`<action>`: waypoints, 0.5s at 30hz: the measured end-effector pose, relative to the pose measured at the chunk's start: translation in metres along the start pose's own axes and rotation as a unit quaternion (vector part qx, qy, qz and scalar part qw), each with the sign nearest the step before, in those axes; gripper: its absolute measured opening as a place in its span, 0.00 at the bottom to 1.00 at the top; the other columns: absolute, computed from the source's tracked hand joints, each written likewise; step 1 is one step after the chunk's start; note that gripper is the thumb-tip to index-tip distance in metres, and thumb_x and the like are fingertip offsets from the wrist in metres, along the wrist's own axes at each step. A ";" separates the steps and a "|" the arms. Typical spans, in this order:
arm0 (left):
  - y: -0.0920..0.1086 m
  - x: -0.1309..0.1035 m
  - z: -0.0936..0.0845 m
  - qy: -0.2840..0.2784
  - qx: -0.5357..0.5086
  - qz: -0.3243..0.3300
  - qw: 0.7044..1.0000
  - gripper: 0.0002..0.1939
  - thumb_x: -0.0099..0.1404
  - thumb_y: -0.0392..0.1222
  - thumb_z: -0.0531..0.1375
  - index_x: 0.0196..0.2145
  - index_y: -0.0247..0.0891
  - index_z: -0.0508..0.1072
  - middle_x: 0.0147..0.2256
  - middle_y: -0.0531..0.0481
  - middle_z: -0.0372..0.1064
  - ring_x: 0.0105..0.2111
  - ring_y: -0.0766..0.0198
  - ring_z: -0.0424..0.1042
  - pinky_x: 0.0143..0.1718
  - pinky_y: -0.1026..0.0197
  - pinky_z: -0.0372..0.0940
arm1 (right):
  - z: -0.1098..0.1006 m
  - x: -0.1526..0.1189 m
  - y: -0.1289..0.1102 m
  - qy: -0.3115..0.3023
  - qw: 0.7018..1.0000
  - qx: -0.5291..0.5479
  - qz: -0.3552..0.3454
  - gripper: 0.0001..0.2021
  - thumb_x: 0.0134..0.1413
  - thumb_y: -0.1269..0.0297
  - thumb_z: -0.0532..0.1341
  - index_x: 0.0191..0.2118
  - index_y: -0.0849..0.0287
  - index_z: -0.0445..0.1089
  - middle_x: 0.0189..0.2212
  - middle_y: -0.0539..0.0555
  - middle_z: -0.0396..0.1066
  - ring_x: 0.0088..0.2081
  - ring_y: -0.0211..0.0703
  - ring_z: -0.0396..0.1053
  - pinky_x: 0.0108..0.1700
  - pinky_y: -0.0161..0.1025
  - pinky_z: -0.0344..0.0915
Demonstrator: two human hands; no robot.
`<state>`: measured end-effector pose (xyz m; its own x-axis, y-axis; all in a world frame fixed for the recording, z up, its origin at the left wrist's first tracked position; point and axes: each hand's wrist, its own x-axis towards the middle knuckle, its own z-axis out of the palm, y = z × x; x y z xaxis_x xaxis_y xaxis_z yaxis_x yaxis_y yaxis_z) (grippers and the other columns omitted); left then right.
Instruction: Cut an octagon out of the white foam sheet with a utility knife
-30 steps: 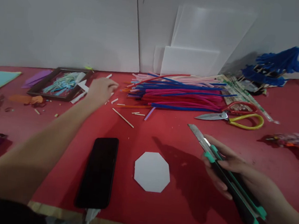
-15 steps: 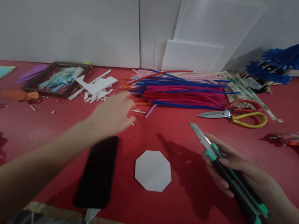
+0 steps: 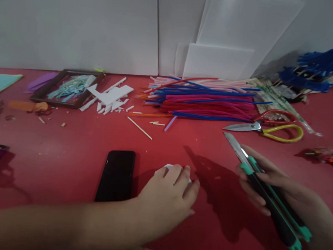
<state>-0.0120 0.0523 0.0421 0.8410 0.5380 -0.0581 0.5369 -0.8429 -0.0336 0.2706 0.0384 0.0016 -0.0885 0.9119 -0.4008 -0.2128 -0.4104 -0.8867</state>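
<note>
My left hand [image 3: 168,196] is over a white octagonal piece of card or board [image 3: 168,166], its fingers apart and bent across it. Most of the octagon is hidden beneath the hand, and only its far edge shows. On the right, my right hand [image 3: 283,191] is closed around a green and black utility knife [image 3: 270,205], held above the red table with its blade pointing up and left. A black phone [image 3: 116,175] lies left of the octagon, partly covered by my left forearm.
Scissors [image 3: 266,128] with red and yellow handles lie beyond the knife. Coloured pipe cleaners [image 3: 210,99] are bundled at the back. White scraps [image 3: 113,96], a thin stick [image 3: 139,128] and a brown frame [image 3: 77,102] lie at the left; a blue model [image 3: 322,65] stands back right.
My left hand has moved from the thin sticks towards me and right, onto the octagon. The thin stick now lies in plain view. My right hand still holds the utility knife.
</note>
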 end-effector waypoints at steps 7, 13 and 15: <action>-0.014 -0.020 -0.016 -0.018 -0.053 0.002 0.998 0.49 0.62 0.55 0.67 0.73 0.37 0.52 0.72 0.30 0.44 0.70 0.30 0.50 0.62 0.28 0.58 | 0.000 -0.009 -0.016 0.015 0.999 -0.038 0.009 0.29 0.61 0.53 0.59 0.67 0.37 0.60 0.36 0.55 0.72 0.19 0.40 0.61 0.16 0.38 0.61; -0.009 -0.018 -0.006 -0.087 -0.025 -0.182 0.979 0.47 0.63 0.57 0.68 0.69 0.25 0.58 0.64 0.20 0.61 0.61 0.31 0.67 0.55 0.35 0.69 | -0.003 -0.001 -0.009 -0.035 0.999 0.003 0.019 0.32 0.57 0.54 0.64 0.67 0.35 0.60 0.36 0.51 0.71 0.19 0.39 0.62 0.13 0.33 0.56; -0.015 -0.015 -0.009 -0.088 -0.063 -0.100 0.989 0.38 0.66 0.48 0.64 0.67 0.27 0.61 0.66 0.26 0.59 0.65 0.35 0.62 0.61 0.37 0.65 | -0.002 0.003 -0.008 -0.039 0.999 -0.013 0.011 0.33 0.56 0.53 0.64 0.67 0.36 0.60 0.34 0.51 0.72 0.19 0.39 0.63 0.13 0.33 0.57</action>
<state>-0.0319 0.0567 0.0522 0.6978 0.6764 -0.2358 0.7052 -0.7064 0.0610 0.2742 0.0441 0.0068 -0.1685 0.8996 -0.4028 -0.1845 -0.4302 -0.8837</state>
